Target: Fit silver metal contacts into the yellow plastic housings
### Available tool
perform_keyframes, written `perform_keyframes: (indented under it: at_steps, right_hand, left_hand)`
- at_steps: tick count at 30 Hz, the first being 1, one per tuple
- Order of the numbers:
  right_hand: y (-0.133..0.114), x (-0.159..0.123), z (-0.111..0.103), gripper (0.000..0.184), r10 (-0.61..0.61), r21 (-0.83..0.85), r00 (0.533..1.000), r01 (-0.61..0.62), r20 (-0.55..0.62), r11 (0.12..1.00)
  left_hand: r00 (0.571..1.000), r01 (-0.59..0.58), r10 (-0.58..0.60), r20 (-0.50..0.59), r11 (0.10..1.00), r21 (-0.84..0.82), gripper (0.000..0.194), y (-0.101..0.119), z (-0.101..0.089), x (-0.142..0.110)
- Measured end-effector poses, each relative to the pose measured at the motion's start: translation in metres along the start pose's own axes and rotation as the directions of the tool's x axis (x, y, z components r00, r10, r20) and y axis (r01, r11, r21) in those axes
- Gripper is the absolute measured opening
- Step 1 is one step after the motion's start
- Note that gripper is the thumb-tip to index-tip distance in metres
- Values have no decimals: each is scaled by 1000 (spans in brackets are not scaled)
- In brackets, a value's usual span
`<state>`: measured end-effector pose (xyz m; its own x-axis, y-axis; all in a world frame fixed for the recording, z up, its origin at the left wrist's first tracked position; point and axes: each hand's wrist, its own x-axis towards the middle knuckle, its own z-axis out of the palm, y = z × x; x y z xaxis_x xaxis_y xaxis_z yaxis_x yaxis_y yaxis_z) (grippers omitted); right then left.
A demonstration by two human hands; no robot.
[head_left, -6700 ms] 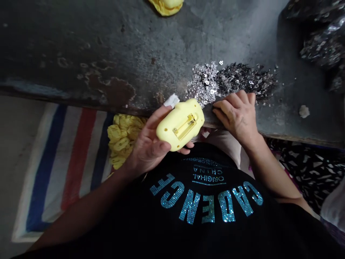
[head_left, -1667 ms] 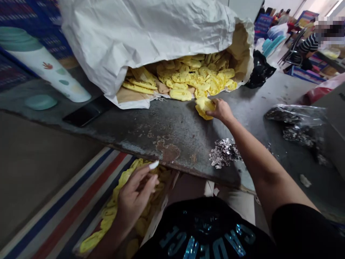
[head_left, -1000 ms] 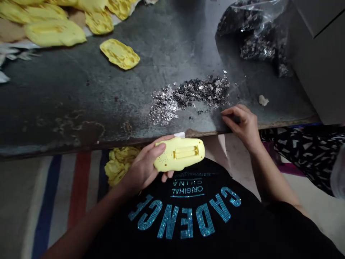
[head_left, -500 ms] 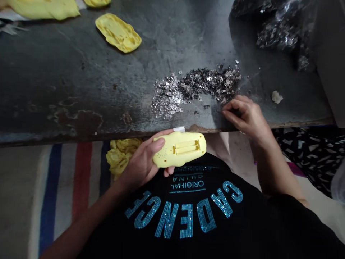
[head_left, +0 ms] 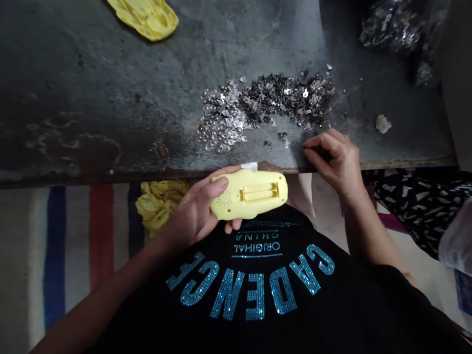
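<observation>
My left hand (head_left: 201,206) is closed round a yellow plastic toy housing (head_left: 254,195), held just off the table's front edge. Its open battery compartment, small holes and screw holes face up. A finger of that hand has white tape (head_left: 250,166) on it. Above the table edge, my right hand (head_left: 335,155) has thumb and forefinger pinched together; whatever may be between the tips is too small to make out. Just beyond these fingers lies a pile of small metal contact plates (head_left: 283,101), dark on the right and shinier on the left.
A yellow shell (head_left: 151,19) lies on the dark, worn table (head_left: 73,88) at the far left. Clear bags of metal pieces (head_left: 393,27) stand at the back right, and a whitish lump (head_left: 382,124) sits nearby. Below the edge are more yellow pieces (head_left: 160,201).
The view has shifted, so the far yellow shell sits nearer the top edge. My left hand still holds the housing; my right hand stays pinched, with a few metal bits showing beside it.
</observation>
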<state>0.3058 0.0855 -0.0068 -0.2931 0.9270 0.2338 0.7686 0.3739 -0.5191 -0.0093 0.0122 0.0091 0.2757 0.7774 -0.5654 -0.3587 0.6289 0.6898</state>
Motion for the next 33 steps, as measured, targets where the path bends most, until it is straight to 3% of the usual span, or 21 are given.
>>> perform_keyframes:
  at_steps: [11, 28, 33]
  right_hand:
    - [-15, 20, 41, 21, -46, -199, 997, 32, -68, 979]
    - [-16, 29, 37, 13, -59, -140, 998, 56, -21, 989]
    - [-16, 32, 35, 15, -115, -90, 993, 118, 31, 989]
  left_hand:
    - [1000, -29, 29, 6, 999, -46, 53, -8, -8, -2]
    - [999, -36, 36, 7, 999, -24, 55, -8, -5, 0]
    - [999, -41, 41, -4, 999, -18, 54, -6, -3, -1]
